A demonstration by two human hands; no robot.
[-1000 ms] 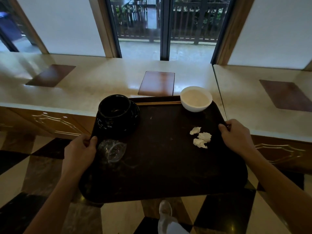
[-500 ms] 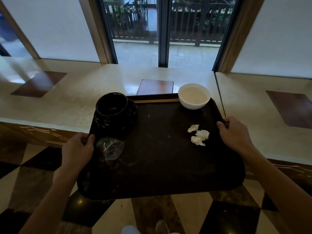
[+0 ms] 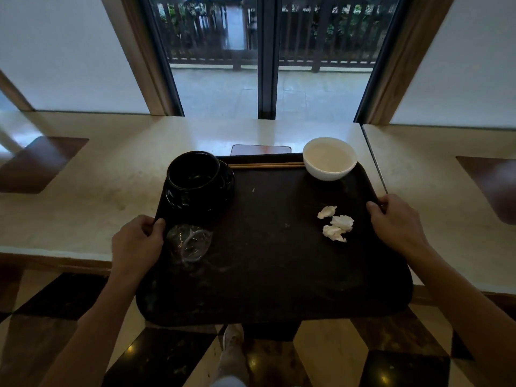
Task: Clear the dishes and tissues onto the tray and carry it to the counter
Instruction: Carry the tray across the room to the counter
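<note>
You are showing both forearms bare up to the frame edge, with no sleeves, and your left hand (image 3: 136,243) and right hand (image 3: 396,223) are wearing no rings or gloves that can be made out. Below the tray (image 3: 273,275), you are wearing a pale, light-coloured shoe (image 3: 233,337) and light trousers.

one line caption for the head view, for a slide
Both hands, left and right, hold a dark tray of dishes and crumpled tissues over the counter's edge.
</note>
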